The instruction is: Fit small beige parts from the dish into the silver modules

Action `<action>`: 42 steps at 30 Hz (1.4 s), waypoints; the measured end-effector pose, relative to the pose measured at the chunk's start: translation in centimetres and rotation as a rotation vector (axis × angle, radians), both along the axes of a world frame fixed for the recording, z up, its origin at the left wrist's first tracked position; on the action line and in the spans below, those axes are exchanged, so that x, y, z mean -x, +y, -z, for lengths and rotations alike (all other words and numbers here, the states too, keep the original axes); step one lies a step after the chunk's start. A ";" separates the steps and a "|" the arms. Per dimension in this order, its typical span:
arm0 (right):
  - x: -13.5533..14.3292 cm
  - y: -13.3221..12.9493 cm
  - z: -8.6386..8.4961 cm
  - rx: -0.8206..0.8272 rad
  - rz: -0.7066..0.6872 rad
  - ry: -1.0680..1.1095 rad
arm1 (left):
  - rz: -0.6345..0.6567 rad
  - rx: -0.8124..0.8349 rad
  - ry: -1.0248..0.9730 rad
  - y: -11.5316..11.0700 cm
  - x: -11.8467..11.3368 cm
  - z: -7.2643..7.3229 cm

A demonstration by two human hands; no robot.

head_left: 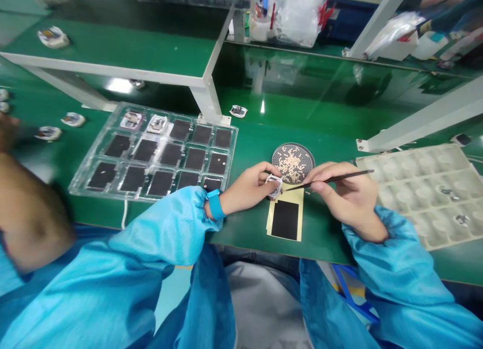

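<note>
Between the thumb and fingers of my left hand (pixel 249 188) is a small white device housing (pixel 274 186), its inner side showing. My right hand (pixel 349 195) pinches dark tweezers (pixel 339 178), their tips pointing left, close to the housing's right edge; I cannot tell whether they touch it or hold anything. Just behind both hands lies a round grey dish (pixel 310 155) with many tiny beige pieces (pixel 290 162) in it. Under and in front of the housing are a yellow backing sheet (pixel 301 213) and a black sheet (pixel 286 220) on top of it.
A clear compartment tray (pixel 113 190) with black pads and two white housings stands at left. A cream moulded tray (pixel 415 193) is at right. One loose housing (pixel 238 111) lies near the shelf leg (pixel 206 99). Another person's arm (pixel 30 208) reaches in at far left.
</note>
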State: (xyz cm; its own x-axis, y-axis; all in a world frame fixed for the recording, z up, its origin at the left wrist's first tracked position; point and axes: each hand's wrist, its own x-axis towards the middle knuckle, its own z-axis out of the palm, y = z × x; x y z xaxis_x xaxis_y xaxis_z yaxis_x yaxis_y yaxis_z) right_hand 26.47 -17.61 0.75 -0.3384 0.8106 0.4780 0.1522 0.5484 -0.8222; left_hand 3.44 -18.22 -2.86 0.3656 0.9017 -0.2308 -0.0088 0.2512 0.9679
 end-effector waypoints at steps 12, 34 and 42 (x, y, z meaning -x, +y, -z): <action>0.8 0.1 1.2 -0.299 0.074 -0.197 | -0.068 0.030 0.041 0.3 -0.2 0.1; 1.0 0.1 1.5 -0.311 0.092 -0.223 | -0.085 0.061 0.005 0.3 -0.2 -0.1; 1.1 0.0 1.3 -0.304 0.095 -0.192 | -0.090 0.066 0.004 0.3 -0.1 0.0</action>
State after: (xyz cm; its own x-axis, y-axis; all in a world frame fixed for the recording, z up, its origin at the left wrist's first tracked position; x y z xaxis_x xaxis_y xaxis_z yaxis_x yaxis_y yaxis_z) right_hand 25.36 -17.57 -0.54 -0.3757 0.6735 0.6366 0.3497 0.7391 -0.5757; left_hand 3.59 -17.90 -2.89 0.2827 0.9137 -0.2919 -0.0308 0.3128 0.9493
